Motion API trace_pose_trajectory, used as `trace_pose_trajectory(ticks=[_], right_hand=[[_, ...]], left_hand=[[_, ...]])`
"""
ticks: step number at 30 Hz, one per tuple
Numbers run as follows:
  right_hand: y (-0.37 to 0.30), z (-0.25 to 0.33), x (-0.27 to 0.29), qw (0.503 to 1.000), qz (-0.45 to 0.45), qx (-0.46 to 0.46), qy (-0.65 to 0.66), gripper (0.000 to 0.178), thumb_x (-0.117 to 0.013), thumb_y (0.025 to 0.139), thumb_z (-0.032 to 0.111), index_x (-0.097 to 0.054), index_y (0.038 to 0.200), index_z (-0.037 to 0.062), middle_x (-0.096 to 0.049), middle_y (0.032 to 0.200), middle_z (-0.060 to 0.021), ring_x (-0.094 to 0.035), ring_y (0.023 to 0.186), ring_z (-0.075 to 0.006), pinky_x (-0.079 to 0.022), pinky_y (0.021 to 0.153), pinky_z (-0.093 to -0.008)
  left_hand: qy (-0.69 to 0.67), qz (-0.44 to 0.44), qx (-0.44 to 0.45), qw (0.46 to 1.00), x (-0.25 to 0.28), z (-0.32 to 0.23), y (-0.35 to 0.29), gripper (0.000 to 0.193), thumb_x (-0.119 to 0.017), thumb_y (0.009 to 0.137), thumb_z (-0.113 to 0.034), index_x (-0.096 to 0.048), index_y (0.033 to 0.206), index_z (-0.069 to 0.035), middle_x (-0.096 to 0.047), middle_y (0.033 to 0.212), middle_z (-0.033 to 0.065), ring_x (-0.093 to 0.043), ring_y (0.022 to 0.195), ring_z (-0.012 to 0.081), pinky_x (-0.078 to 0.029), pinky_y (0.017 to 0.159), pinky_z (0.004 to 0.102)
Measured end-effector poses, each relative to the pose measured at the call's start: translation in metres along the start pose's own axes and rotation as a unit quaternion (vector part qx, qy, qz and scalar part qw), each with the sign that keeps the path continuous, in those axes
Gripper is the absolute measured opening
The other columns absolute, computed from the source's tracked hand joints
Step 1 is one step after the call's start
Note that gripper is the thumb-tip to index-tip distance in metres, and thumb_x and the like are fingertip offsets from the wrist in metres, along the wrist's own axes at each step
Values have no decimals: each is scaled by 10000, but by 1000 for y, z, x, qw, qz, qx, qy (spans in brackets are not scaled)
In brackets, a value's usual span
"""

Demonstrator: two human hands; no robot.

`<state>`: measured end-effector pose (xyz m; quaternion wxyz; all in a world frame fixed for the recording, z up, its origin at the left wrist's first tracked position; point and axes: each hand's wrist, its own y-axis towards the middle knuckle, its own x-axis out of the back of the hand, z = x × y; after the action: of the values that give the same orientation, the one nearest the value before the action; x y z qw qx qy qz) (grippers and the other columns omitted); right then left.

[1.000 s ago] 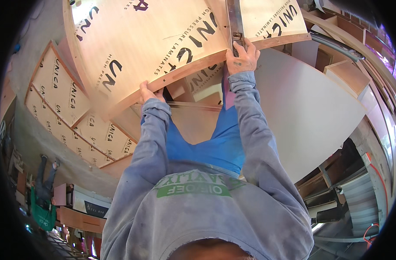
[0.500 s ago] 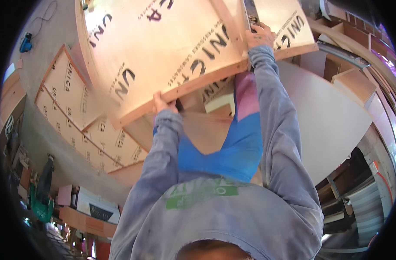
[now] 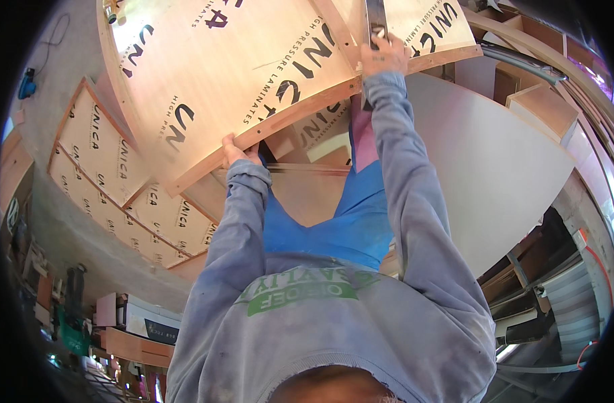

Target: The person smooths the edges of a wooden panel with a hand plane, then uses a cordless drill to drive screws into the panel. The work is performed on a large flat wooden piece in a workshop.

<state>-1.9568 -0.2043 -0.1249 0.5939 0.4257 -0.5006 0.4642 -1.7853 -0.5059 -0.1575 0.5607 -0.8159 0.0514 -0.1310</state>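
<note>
A large pale laminate panel (image 3: 213,74) with dark lettering and wooden battens along its edges is tilted in front of me. My left hand (image 3: 240,152) grips its near edge batten (image 3: 280,121), thumb on top and the other fingers beneath. Farther right, my right hand (image 3: 385,55) is closed round a long, narrow dark bar with a shiny metal edge (image 3: 375,17). This bar lies across the panel beside a cross batten (image 3: 337,30) and sticks out a little past the near edge. Its exact kind is not clear.
Another battened panel (image 3: 112,174) lies on the floor at left. A broad grey-white sheet (image 3: 488,174) is at right, beside wooden boxes (image 3: 545,111). A blue tool (image 3: 27,84) with a cord sits far left. A person in green (image 3: 73,329) stands at lower left.
The panel and both hands have shifted slightly left in the view. Each hand keeps its hold, the left on the batten and the right on the bar.
</note>
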Motion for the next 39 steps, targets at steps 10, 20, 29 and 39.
trace_pose_trajectory(ticks=[10, 20, 29, 39], right_hand=[[-66, 16, 21, 997, -42, 56, 26, 261, -780, 727, 179, -806, 976, 108, -631, 1236, -170, -573, 1061, -386, -506, 919, -487], [-81, 17, 20, 995, -46, 90, 7, 254, -781, 714, 181, -809, 958, 117, -652, 1225, -172, -584, 1004, -388, -520, 878, -457], [-63, 11, 18, 995, -54, 85, 11, 265, -781, 727, 226, -812, 968, 120, -656, 1223, -166, -598, 1047, -376, -509, 932, -434], [-66, 23, 19, 988, -34, 144, 43, 234, -758, 727, 173, -794, 943, 91, -660, 1239, -172, -575, 1000, -390, -510, 898, -440]], left_hand=[[-9, 28, -19, 999, 6, 6, 7, 524, -683, 913, -236, -462, 1310, 25, -567, 1230, 198, -623, 1112, 383, -602, 926, 533], [-20, 16, -29, 999, 5, 0, 7, 549, -676, 905, -232, -454, 1332, 31, -558, 1254, 198, -616, 1126, 378, -597, 923, 561], [2, 42, -38, 998, 10, 2, 6, 493, -688, 910, -234, -486, 1295, -2, -552, 1246, 191, -614, 1120, 377, -601, 914, 558], [-11, 35, -40, 999, 10, 8, 3, 461, -682, 911, -236, -508, 1279, -20, -589, 1205, 179, -635, 1091, 357, -622, 883, 534]])
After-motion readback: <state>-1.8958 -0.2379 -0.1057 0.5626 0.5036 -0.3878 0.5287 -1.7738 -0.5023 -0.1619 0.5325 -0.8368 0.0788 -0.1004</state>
